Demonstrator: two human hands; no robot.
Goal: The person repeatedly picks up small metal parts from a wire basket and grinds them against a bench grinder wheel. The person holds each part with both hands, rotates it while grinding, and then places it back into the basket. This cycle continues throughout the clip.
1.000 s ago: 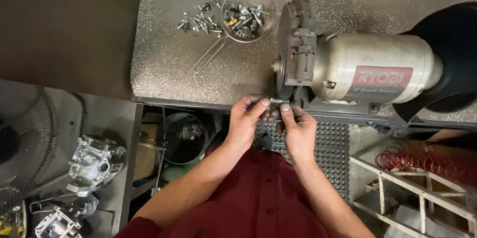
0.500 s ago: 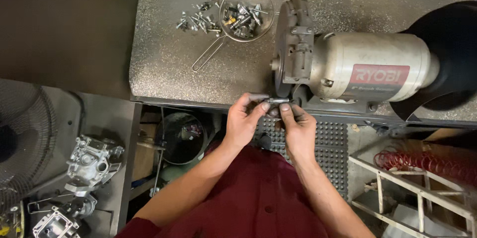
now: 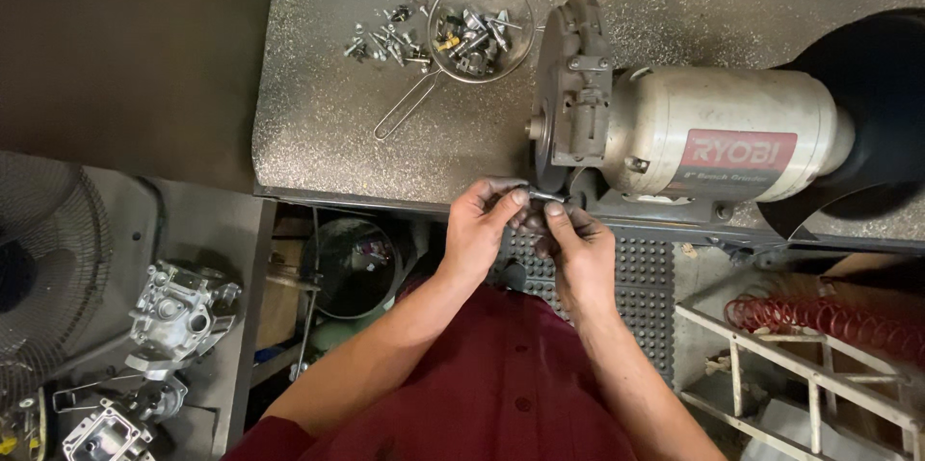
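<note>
A bench grinder (image 3: 694, 138) with a pale motor housing stands on a speckled grey bench (image 3: 328, 124). Both my hands pinch one small metal part (image 3: 545, 197) and hold it against the lower edge of the grinder's left wheel (image 3: 551, 148). My left hand (image 3: 480, 227) grips the part from the left with thumb and fingers. My right hand (image 3: 571, 245) grips it from the right, thumb on top. Most of the part is hidden by my fingers.
A wire mesh strainer (image 3: 479, 29) with several bolts and screws sits on the bench, and more loose screws (image 3: 385, 42) lie to its left. A fan (image 3: 43, 268) and metal engine parts (image 3: 178, 312) are lower left. A coiled red hose (image 3: 829, 318) lies lower right.
My hands and the small part stay at the wheel's lower edge, with only slight shifts of the fingers. The view has drifted a little.
</note>
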